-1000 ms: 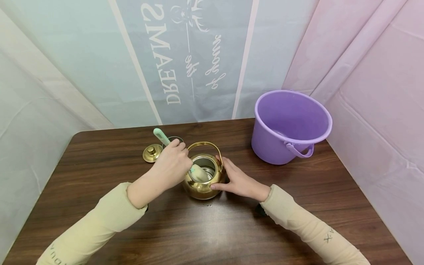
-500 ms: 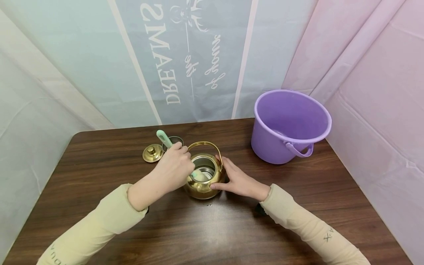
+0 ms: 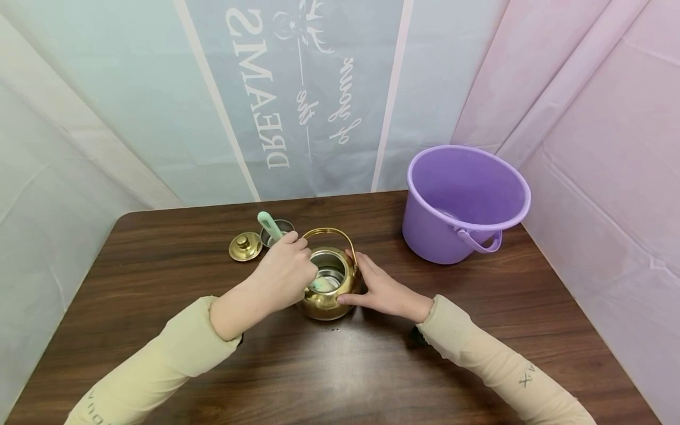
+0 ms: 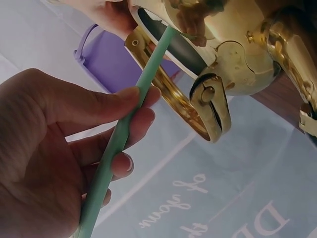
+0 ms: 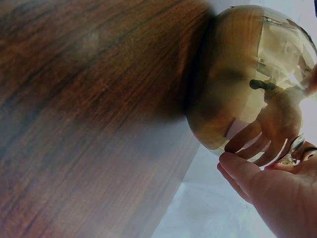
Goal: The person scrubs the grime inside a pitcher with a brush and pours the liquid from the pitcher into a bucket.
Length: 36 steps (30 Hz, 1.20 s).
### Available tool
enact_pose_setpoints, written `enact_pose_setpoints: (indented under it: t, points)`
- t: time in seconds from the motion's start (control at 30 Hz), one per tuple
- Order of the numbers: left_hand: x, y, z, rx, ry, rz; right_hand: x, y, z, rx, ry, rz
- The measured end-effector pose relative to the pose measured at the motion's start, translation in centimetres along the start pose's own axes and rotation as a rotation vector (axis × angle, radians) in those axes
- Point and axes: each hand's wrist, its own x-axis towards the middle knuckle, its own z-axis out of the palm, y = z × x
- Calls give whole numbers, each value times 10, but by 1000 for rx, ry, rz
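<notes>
My left hand (image 3: 284,268) grips a cleaning brush by its mint-green handle (image 4: 116,136), thumb on one side and fingers on the other. The brush's pale head (image 3: 323,285) is down inside the mouth of a shiny gold kettle (image 3: 325,308), partly hidden by the rim and the hand. That kettle stands upright on the table with its lid off and its bail handle (image 3: 345,238) raised. At the kettle's right side, my right hand (image 3: 382,288) holds the round body, thumb in front and fingers behind; in the right wrist view its fingers (image 5: 240,171) lie against the gold wall.
The gold lid (image 3: 244,247) lies left of the kettle. Beside it stands a small metal cup (image 3: 285,226), partly covered by the brush handle. A purple bucket (image 3: 432,239) is at the back right of the wooden table (image 3: 340,378), near the cloth backdrop (image 3: 340,171).
The left hand has shifted slightly right, and the brush head has sunk lower into the kettle. Its handle end has moved right, over the metal cup. The right hand has stayed in place.
</notes>
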Motion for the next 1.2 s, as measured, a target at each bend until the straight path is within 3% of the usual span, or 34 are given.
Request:
enact_pose_setpoints:
  t: [0.53,1.2]
  points:
    - [3,0,8,-34,105,2,1,0,0,3,5,-7]
    - [10,-1,16,31,126,-21,-1,2,0,6,0,20]
